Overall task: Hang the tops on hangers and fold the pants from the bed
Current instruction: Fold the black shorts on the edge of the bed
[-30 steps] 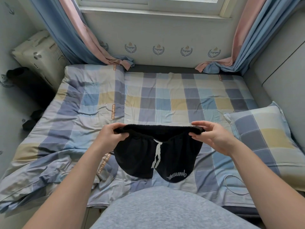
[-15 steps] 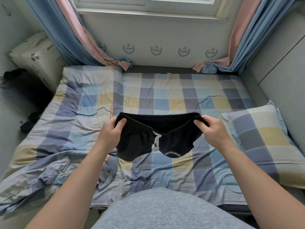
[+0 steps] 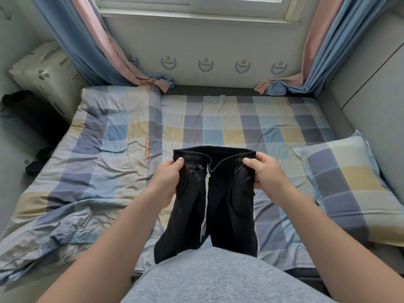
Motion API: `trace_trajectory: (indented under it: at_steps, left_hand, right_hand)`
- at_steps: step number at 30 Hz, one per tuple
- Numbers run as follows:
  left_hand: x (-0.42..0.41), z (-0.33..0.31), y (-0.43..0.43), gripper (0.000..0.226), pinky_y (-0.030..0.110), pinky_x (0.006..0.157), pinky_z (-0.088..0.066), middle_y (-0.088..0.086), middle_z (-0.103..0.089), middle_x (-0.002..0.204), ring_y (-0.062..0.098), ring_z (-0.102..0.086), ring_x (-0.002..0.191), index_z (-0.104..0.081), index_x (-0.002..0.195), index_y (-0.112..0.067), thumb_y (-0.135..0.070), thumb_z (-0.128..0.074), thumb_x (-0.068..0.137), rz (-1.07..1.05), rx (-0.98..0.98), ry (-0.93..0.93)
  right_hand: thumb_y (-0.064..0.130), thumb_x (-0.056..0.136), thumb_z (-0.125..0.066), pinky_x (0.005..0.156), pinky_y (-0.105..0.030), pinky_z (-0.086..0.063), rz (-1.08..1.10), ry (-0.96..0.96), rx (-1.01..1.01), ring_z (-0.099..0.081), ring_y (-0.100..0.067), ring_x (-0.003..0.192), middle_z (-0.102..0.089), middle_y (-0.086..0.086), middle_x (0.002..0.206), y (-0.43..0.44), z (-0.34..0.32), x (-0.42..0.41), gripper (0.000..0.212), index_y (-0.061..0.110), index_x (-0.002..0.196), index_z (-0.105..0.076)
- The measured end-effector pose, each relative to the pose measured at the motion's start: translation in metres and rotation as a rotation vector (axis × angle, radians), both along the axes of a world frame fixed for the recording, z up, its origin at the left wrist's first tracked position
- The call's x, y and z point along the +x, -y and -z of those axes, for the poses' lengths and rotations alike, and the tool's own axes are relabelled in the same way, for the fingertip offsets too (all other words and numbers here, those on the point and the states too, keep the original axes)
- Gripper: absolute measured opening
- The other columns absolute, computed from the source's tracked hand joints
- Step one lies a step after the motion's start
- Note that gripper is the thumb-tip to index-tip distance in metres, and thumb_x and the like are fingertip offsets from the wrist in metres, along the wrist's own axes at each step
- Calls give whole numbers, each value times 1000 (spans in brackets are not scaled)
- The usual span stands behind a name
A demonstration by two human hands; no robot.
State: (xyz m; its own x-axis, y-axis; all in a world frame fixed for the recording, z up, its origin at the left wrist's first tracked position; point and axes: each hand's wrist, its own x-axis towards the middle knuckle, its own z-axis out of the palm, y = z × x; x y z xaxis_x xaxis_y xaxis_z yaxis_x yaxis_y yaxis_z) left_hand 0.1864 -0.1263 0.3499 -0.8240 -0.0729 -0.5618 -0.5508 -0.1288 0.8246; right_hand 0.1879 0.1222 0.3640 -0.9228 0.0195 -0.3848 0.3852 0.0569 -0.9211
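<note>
both hands grip the black shorts (image 3: 220,206) by the waistband — left hand (image 3: 167,182) pinching one side, right hand (image 3: 267,177) the other. the shorts hang above the checked bed (image 3: 240,127), legs dangling — a white drawstring (image 3: 205,206) down the middle.

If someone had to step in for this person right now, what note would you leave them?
Left hand: grips the waistband of the black drawstring shorts at its left side.
Right hand: grips the waistband at its right side.
The shorts hang unfolded, legs down, above the checked bed; a matching pillow lies to the right.
Done: shorts picked up.
Left: fold them. No tops or hangers show in this view.
</note>
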Motion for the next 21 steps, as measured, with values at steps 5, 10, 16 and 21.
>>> trace_trajectory:
  at_steps: [5,10,16,21]
  left_hand:
    - [16,-18,-28,16,22,66,-54,6,-72,99,10,-71,83,-59,116,-9,-14,-52,102,234,50,-192]
    - [19,-25,-27,57,39,90,-56,12,-68,109,22,-69,102,-51,124,-11,-6,-74,72,419,78,-351]
    - [18,-15,-21,32,33,85,-55,16,-70,109,26,-67,104,-60,118,-9,-6,-68,87,336,-18,-427]
    - [13,-14,-2,41,38,94,-53,21,-67,117,28,-66,109,-61,124,-6,-9,-67,83,438,153,-353]
  right_hand:
    - [11,97,-62,60,-29,-58,-226,-98,-41,-75,-24,79,-75,-7,88,30,-24,12,11,14,107,-66]
    - [11,97,-60,77,-18,-51,-360,-305,169,-67,-6,85,-72,5,88,39,-43,15,23,27,94,-75]
    - [24,88,-72,98,-24,-42,-170,-481,356,-52,-5,115,-54,8,123,27,-37,10,33,35,118,-65]
    - [51,72,-76,105,-25,-33,-297,-119,-65,-37,-1,137,-47,20,144,0,3,7,79,43,143,-41]
